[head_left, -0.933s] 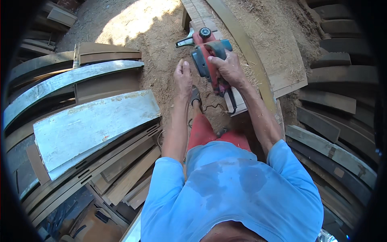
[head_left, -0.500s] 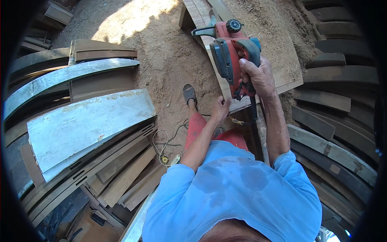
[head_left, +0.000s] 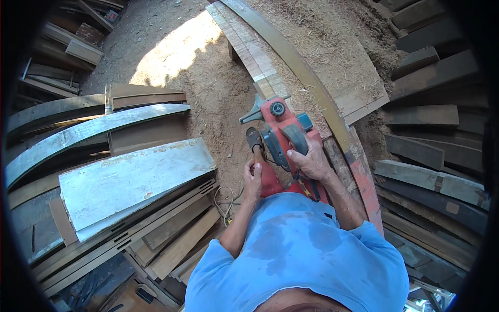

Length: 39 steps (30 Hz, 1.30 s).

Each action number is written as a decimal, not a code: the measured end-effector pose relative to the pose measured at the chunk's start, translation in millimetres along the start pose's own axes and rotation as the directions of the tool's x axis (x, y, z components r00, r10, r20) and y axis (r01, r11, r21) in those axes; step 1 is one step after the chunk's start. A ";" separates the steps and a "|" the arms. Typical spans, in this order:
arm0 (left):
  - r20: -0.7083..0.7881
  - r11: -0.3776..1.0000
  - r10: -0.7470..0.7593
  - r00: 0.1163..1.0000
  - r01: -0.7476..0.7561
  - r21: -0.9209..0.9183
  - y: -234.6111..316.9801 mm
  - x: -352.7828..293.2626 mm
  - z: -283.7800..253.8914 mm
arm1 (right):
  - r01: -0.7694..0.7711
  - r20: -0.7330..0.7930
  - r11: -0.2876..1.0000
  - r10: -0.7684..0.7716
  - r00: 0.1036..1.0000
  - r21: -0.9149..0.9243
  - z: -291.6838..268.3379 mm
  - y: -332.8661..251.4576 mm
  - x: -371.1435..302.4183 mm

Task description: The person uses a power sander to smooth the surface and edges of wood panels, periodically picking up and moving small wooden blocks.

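Observation:
My right hand (head_left: 313,160) grips the rear handle of a red and dark blue electric hand planer (head_left: 280,127), with a black knob on its top front. The planer is held near my body, over the near end of a light wooden plank (head_left: 249,52). My left hand (head_left: 253,182) is raised left of the planer, apart from it, fingers curled in with nothing visible in them. To the right of the planer a long curved board (head_left: 312,86) runs away from me. The planer hides part of the plank.
Wood shavings lie over a wide panel (head_left: 364,83) beyond the boards. On the left are stacked timbers with a white-painted panel (head_left: 138,182) on top. More curved timbers (head_left: 429,114) line the right side. A cord (head_left: 226,203) lies on the ground by my left forearm.
The planer in my right hand has come back toward my body and left. My left hand has left the plank's near end and moved left and nearer. The view has shifted.

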<state>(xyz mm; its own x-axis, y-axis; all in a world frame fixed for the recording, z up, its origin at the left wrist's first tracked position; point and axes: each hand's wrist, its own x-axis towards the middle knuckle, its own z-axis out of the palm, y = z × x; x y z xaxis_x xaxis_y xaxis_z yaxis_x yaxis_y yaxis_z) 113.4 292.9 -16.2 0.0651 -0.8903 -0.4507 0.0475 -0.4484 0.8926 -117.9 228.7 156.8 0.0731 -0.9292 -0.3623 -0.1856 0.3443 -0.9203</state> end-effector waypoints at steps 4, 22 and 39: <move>0.126 0.969 0.102 0.987 -0.127 0.210 29.2 -34.9 19.5 | -0.049 0.029 0.999 0.049 0.998 0.022 7.1 10.7 -33.4; 0.157 0.907 0.222 0.962 -0.263 0.329 71.1 85.8 54.6 | -0.026 -0.041 0.997 0.023 0.999 -0.077 24.3 34.0 77.9; 0.162 0.919 0.314 0.936 -0.342 0.195 106.9 116.5 60.2 | -0.029 -0.036 0.997 0.026 0.999 -0.070 19.9 16.5 115.2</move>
<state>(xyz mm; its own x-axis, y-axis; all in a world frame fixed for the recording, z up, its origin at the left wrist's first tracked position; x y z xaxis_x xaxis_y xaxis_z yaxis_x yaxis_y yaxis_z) 66.1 136.4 27.6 -0.0855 -0.9865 -0.1397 -0.1725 -0.1235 0.9772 -93.0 130.1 97.0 0.0332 -0.9240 -0.3809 -0.2554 0.3606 -0.8971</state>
